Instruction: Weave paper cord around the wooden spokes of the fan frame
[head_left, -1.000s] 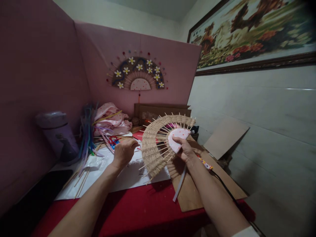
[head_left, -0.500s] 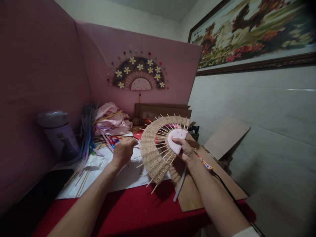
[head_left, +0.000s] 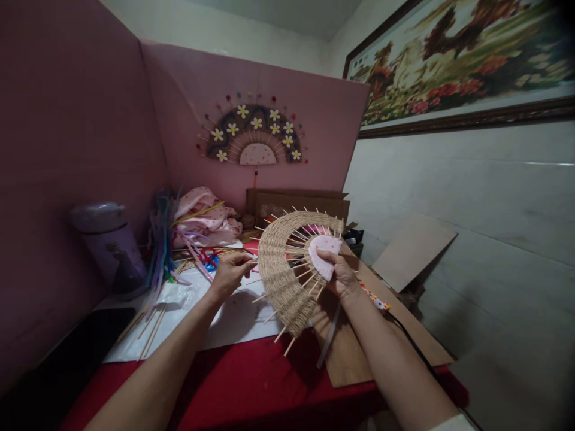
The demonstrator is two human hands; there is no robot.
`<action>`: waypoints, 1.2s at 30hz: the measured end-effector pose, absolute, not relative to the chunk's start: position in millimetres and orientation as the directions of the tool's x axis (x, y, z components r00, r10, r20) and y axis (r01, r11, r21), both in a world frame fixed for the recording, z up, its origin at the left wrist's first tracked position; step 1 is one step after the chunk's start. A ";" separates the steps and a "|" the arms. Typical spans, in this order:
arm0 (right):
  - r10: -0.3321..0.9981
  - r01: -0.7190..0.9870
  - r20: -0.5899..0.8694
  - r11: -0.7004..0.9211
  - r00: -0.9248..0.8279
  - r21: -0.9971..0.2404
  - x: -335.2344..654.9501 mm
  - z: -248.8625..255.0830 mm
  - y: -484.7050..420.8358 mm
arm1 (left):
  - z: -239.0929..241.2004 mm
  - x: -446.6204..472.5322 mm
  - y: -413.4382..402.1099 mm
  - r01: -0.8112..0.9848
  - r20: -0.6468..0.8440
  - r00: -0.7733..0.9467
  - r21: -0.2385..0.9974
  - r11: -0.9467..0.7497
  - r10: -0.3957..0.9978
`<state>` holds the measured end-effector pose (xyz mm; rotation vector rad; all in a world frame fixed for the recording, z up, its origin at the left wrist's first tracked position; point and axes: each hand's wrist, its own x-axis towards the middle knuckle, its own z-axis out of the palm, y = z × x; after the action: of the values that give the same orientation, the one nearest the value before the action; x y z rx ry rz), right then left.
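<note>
A half-round woven fan (head_left: 275,251) of straw-coloured cord on thin wooden sticks is held up above the table, tilted on its side. My right hand (head_left: 339,274) is closed on its white, pink-dotted centre piece (head_left: 321,257), thumb on the front and fingers behind. At the fan's left edge my left hand (head_left: 231,272) is closed, thumb and finger pinched at the tip of one stick. Bare stick ends stick out all round the woven rim. Beneath lie a white sheet (head_left: 179,329) and a brown cardboard piece (head_left: 345,353).
A flowered fan (head_left: 256,123) hangs on the pink board (head_left: 323,120). At left stand a lilac container (head_left: 112,251) and a bunch of coloured strips (head_left: 159,239). Pink dotted cloth (head_left: 202,209) lies behind; loose sticks (head_left: 153,329) lie on the sheet. Red cloth (head_left: 251,383) covers the table.
My left hand has shifted slightly right, its fingers now nearer the fan's edge. The fan has turned a little in my right hand, its lower end swinging right and down.
</note>
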<state>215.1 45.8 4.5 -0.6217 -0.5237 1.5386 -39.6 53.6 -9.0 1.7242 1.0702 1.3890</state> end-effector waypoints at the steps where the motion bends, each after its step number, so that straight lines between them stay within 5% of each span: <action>1: 0.997 -0.747 -0.073 -0.069 -0.028 -0.661 215.1 4.7 45.4 | -9.8 -39.5 53.7 0.177 0.408 0.110 0.889 -0.422 0.906; 19: 0.998 -0.732 -0.052 -0.054 -0.025 -0.679 214.2 4.7 42.5 | -7.4 -23.1 36.8 -0.057 0.125 0.209 0.992 -0.116 0.970; 30: 0.998 -0.768 -0.023 -0.059 -0.058 -0.638 209.7 6.9 36.8 | -14.6 -15.4 36.8 -0.057 0.223 0.197 0.975 -0.216 0.955; 36: 0.999 -0.789 0.038 0.028 0.006 -0.613 215.7 5.2 39.3 | -18.0 -14.4 34.6 -0.072 0.143 0.270 0.989 -0.128 0.952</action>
<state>215.7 39.3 5.2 -0.4886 -0.5433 1.4899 -14.4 34.6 -18.0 1.3867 0.8948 1.1209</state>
